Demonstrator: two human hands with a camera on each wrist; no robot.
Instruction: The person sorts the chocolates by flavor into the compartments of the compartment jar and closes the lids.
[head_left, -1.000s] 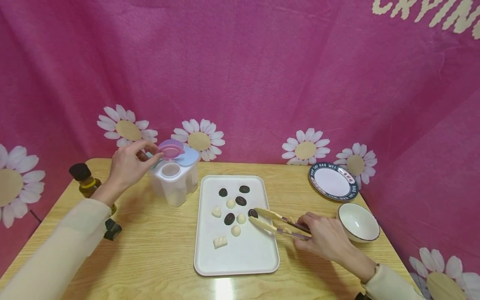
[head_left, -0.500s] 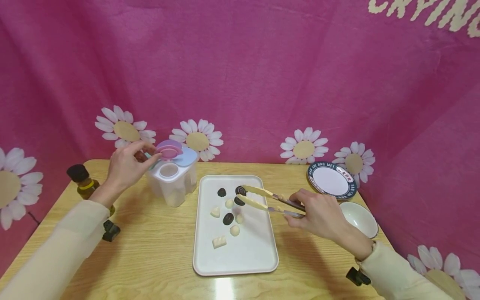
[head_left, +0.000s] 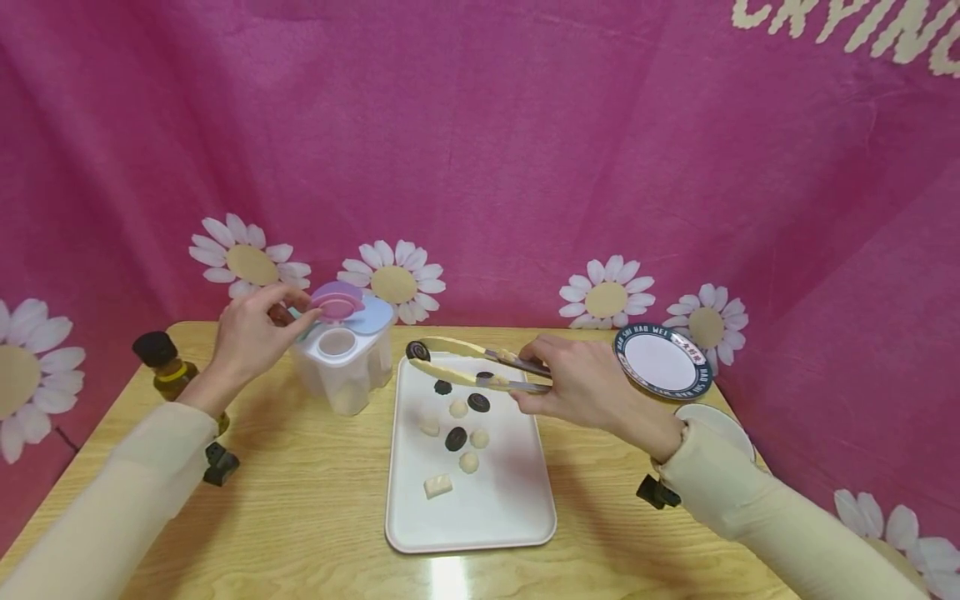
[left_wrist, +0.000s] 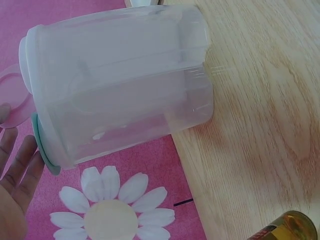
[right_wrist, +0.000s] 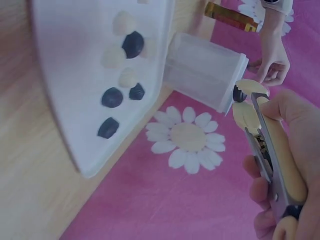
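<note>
My left hand [head_left: 258, 329] pinches the raised pink lid [head_left: 335, 307] of a clear plastic container [head_left: 348, 379], whose round opening beneath it is uncovered. Its fingers touch the green lid [left_wrist: 45, 147] in the left wrist view. With my right hand [head_left: 573, 383] I grip a pair of tongs [head_left: 453, 374], cream-tipped with metal arms. A dark, round chocolate [head_left: 417, 351] sits between the tips, held over the back left corner of a white tray [head_left: 480, 517], right of the container. Several dark chocolates [head_left: 456, 438] and white chocolates [head_left: 438, 486] lie on the tray.
A black-capped oil bottle [head_left: 174, 375] stands left, beside my left forearm. A dark-rimmed plate [head_left: 663, 362] lies at the back right. In front of it, a white bowl [head_left: 720, 421] is partly hidden by my right arm. A pink flowered cloth [head_left: 480, 150] hangs behind the table.
The tongs have lifted the dark chocolate from the tray's right side and carried it left and back towards the container. My left hand has stayed at the pink lid.
</note>
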